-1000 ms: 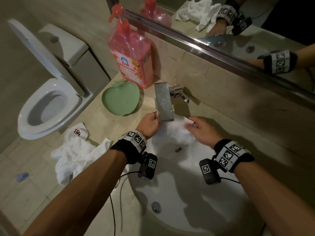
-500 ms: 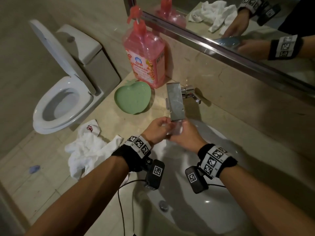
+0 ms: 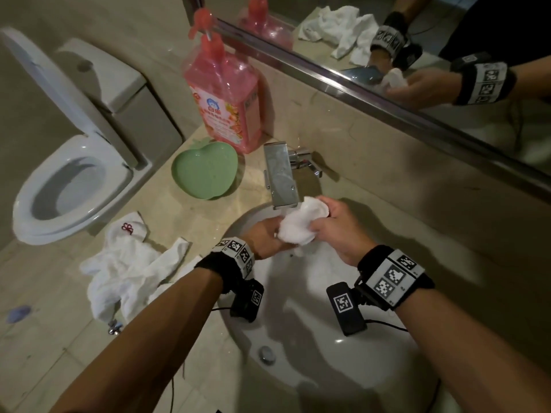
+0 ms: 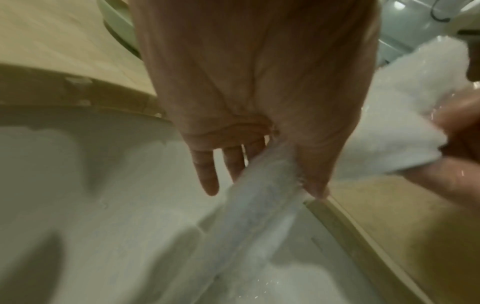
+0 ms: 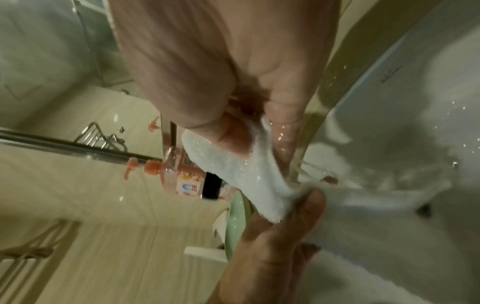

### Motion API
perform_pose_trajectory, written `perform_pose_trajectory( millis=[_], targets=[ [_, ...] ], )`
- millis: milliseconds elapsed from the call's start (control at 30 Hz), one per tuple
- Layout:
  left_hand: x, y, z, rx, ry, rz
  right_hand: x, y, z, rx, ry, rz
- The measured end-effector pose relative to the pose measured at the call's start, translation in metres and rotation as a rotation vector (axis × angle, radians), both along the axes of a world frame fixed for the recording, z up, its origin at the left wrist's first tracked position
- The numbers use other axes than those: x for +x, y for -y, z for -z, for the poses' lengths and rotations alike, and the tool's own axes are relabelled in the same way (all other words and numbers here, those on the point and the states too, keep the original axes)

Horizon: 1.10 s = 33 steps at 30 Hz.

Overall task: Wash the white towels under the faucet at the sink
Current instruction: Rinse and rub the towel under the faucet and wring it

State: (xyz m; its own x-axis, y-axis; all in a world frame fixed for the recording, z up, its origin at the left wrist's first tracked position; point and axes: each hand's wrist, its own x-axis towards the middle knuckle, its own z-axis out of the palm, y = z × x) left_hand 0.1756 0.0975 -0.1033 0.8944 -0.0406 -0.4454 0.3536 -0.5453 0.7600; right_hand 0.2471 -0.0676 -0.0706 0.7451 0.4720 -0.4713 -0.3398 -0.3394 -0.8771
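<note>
Gripping wet towel (image 3: 301,226) — both hands

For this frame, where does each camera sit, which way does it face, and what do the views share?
Head: on the head, looking down at the sink and faucet; both forearms show.
Left wrist: under the left hand, facing the basin; towel at right.
Right wrist: under the right hand, facing the pink soap bottle.
All three share the towel, gripped by both hands.
</note>
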Motion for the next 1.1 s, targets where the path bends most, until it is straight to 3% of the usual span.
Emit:
perform_pose_trajectory(
  millis=[133,267,367,533,633,833,933,1100],
  targets=[
    [0.01,-0.013,-0.008,-0.025,0.024,-0.11,0.012,0.015,0.007,-0.062,0.009,0.102],
    [0.007,-0.032,-0.018,-0.084,-0.048,-0.309,0.004,0.016,0.034,-0.179,-0.061,0.018],
    [0.0,-0.039,-0.03,-0.272,-0.039,-0.374,-0.009,0.004,0.054,-0.206,-0.041,-0.1],
    [-0.007,-0.033,-0.038,-0.435,-0.066,-0.377,-0.016,-0.024,0.067,-0.205,-0.063,-0.291],
    [-0.01,-0.032,-0.039,-0.576,-0.115,-0.428,-0.014,-0.028,0.068,-0.186,-0.002,-0.32],
    [-0.006,-0.03,-0.033,-0.868,-0.142,-0.527,-0.008,-0.017,0.068,-0.142,-0.145,-0.383],
    [0.002,-0.023,-0.028,-0.787,-0.093,-0.512,-0.006,-0.012,0.067,-0.166,-0.122,-0.344],
    [0.019,-0.021,-0.007,-0.29,0.024,-0.387,0.0,0.001,0.062,-0.214,-0.088,-0.259]
  ],
)
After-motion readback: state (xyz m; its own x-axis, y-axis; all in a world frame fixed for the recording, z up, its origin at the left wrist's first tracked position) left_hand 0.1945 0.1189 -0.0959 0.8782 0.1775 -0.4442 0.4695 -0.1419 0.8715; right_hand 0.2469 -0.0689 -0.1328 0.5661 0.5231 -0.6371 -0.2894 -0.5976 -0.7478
